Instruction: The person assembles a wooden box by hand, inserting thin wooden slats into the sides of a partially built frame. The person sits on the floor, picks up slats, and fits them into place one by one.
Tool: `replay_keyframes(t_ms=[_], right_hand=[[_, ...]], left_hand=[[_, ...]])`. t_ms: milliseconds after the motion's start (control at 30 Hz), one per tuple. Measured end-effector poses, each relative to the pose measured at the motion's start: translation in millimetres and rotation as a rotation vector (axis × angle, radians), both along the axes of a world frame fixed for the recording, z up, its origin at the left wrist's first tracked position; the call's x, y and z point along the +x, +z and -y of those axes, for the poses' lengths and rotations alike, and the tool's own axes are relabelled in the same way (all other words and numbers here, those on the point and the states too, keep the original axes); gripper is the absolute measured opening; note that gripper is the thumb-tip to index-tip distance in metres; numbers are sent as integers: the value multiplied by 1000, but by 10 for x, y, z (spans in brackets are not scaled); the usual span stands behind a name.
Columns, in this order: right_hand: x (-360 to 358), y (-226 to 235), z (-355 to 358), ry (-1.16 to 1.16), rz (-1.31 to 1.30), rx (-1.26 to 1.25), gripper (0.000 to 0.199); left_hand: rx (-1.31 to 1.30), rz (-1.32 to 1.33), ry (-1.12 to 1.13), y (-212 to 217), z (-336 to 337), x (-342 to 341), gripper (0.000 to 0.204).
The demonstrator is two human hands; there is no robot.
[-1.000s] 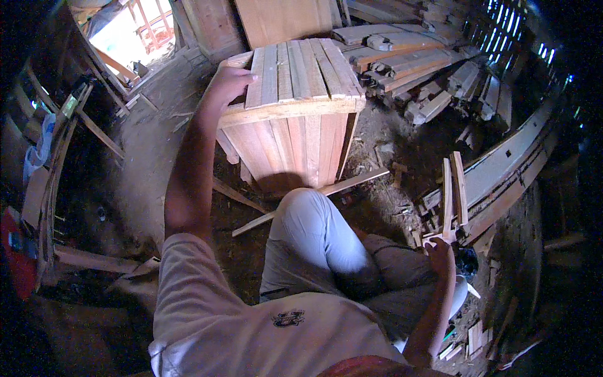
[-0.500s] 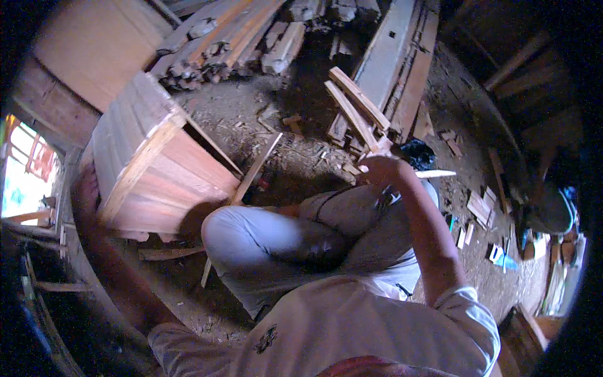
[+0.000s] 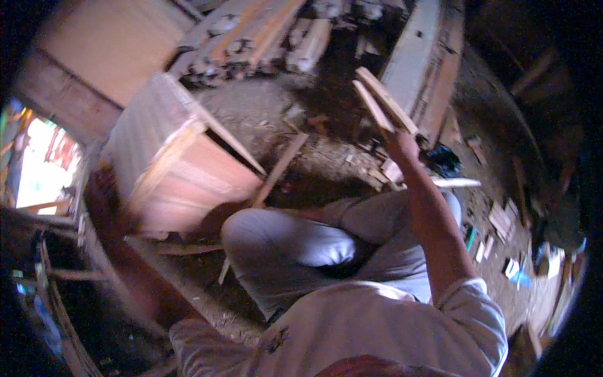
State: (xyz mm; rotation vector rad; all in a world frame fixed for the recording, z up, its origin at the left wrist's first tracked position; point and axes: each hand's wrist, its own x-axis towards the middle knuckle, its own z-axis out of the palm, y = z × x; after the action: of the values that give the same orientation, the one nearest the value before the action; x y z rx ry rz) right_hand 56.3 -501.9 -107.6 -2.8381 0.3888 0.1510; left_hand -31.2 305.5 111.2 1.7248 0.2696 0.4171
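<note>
My left hand [image 3: 102, 187], dark and blurred, lies against the left side of a wooden box [image 3: 195, 182] with tapering plank sides. Its fingers look stretched out along the planks. The box stands tilted beside my left knee, and a narrow gap shows along its upper right edge. Beyond my crossed legs, my right hand [image 3: 402, 148] is closed around the near ends of two pale wooden strips [image 3: 391, 103]. The strips spread slightly apart toward their far ends. Another loose wooden strip [image 3: 281, 168] leans by the box's right corner.
Stacked timber [image 3: 251, 38] lies at the back, with long boards [image 3: 418, 56] to its right. A dark bundle [image 3: 443, 161] and a pale stick [image 3: 455, 183] lie right of my right hand. Offcuts [image 3: 500, 218] and a blue-bladed tool [image 3: 519, 274] lie farther right.
The whole view has shifted, so most things appear farther right. My right hand has moved away from my lap, lifting the two strips. My left hand stays against the box.
</note>
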Motion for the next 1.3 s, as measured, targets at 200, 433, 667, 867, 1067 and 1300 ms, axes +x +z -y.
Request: replay_keyframes(t_ms=[200,433,667,867,1067,1300], right_hand=[[59,-569,288,361,302,-22,34],[315,-932,989,337,332,-93,39],[-1177,786,-787,168,-81,1199,38],[-2593,935,-1369,182,156,1263,31],[-2886,1383,-1866,602,274,943,18],[-2786,1370,-1934,731,39,1295,47]], left_hand=[[78,250,110,79,-72,-105,33],[822,857,986,616,1875,-1278,26],[86,320,-212,-1040,3625,-1957,35],[-246,137,-528,-1386,4621,-1666,63],[-213,121,-529,-924,4492,-1804,28],[-204,40,-269,-400,3907,-2269,20]])
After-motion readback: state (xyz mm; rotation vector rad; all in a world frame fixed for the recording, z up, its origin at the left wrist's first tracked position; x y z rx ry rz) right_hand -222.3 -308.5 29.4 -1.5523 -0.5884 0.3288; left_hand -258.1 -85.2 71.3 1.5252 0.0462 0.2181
